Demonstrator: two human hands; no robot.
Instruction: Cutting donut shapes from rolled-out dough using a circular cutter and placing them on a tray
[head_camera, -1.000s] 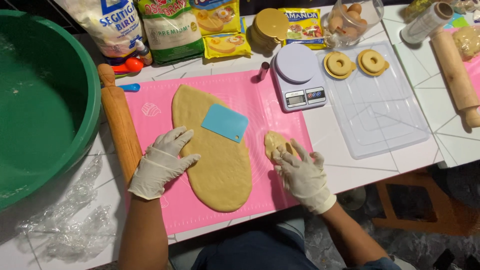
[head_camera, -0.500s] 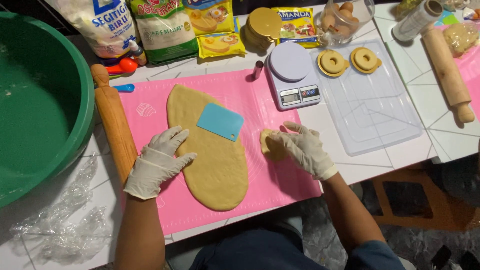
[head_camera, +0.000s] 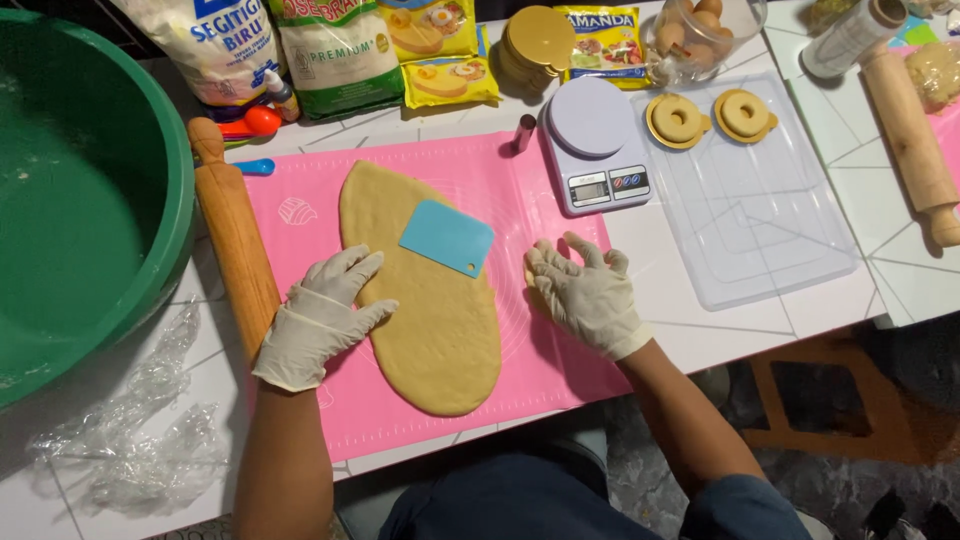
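Gloved left hand (head_camera: 325, 318) rests open on the rolled dough sheet (head_camera: 425, 290); right hand (head_camera: 590, 295) cups a small dough piece (head_camera: 530, 285). Shaping looks under way, and rounding it evenly likely calls for gentle pressure.

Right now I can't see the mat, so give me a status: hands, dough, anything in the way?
Left hand flat on the rolled dough sheet. Right hand covers a small dough piece. Blue scraper lies on the sheet.

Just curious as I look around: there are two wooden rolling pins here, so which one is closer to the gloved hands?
The rolling pin along the pink mat's left edge, right beside the left hand. The other rolling pin lies far right, beyond the clear tray.
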